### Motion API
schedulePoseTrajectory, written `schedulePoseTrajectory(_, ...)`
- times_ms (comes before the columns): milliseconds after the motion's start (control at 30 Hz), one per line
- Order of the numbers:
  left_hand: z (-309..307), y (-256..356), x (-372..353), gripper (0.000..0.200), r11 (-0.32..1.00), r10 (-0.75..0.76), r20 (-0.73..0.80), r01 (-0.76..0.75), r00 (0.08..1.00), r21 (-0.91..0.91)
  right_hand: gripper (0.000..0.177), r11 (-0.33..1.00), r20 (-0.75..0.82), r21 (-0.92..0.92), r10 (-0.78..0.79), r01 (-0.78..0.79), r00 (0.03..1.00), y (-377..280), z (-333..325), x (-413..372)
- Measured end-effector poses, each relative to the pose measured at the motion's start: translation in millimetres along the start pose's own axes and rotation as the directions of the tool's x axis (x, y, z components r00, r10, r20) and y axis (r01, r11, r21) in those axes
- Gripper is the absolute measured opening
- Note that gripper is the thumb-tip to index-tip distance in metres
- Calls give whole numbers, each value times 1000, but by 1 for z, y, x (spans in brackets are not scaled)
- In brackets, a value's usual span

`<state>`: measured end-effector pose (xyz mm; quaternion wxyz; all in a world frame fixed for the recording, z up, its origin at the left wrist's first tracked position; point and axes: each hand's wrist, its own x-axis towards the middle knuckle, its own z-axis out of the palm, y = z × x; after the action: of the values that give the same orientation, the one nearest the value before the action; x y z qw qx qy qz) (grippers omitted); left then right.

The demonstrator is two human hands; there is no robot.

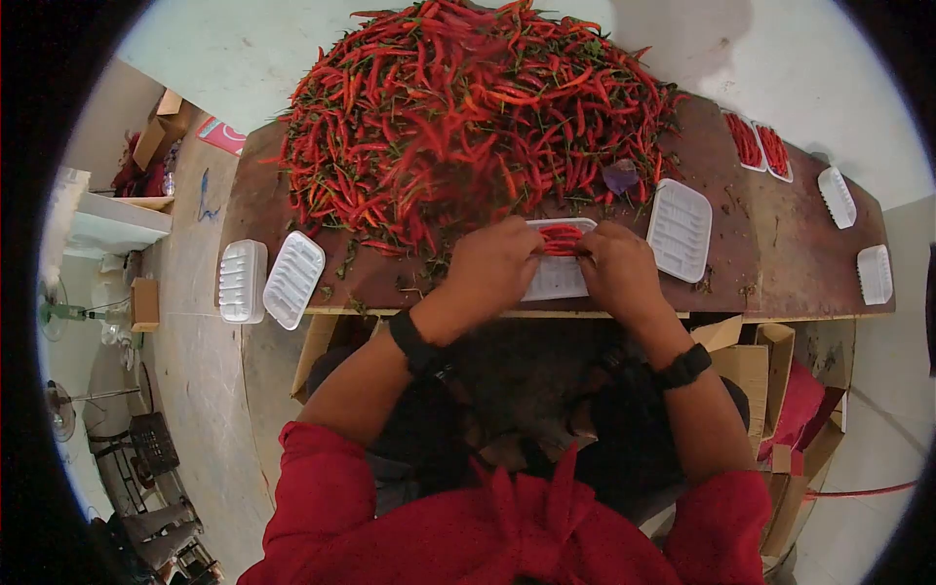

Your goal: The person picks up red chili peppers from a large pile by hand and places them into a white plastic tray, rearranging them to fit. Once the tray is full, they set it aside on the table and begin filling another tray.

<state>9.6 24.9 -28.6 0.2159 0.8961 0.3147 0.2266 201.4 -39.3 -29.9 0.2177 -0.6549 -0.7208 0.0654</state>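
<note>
In the head view, my left hand [494, 258] and my right hand [621, 265] meet over a white plastic tray [558, 284] at the table's near edge. Between them lies a small row of red chili peppers [562, 238] in the tray's far part. My left fingers are closed at the left ends of these chilies, and my right fingers pinch at the right ends. The tray's near part shows bare ribbed plastic. Just beyond my hands rises a large heap of red chilies [468, 107] with green stems. My fingertips are partly hidden.
A white tray [680, 230] lies right of my right hand. Stacked trays [243, 283] and another tray [294, 280] are at the left. Two chili-filled trays [759, 143] stand far right, near more white trays [875, 275]. Cardboard boxes [741, 375] sit below the table.
</note>
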Motion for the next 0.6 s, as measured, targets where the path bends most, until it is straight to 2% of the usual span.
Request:
schedulePoseTrajectory(300,8,2,7,15,998,27,15,-28,1000,54,14,1000,8,22,-18,17,1000,2,3,2)
schedulePoseTrajectory(600,11,4,11,16,989,28,31,-32,999,141,18,999,59,-8,33,-32,998,3,3,2)
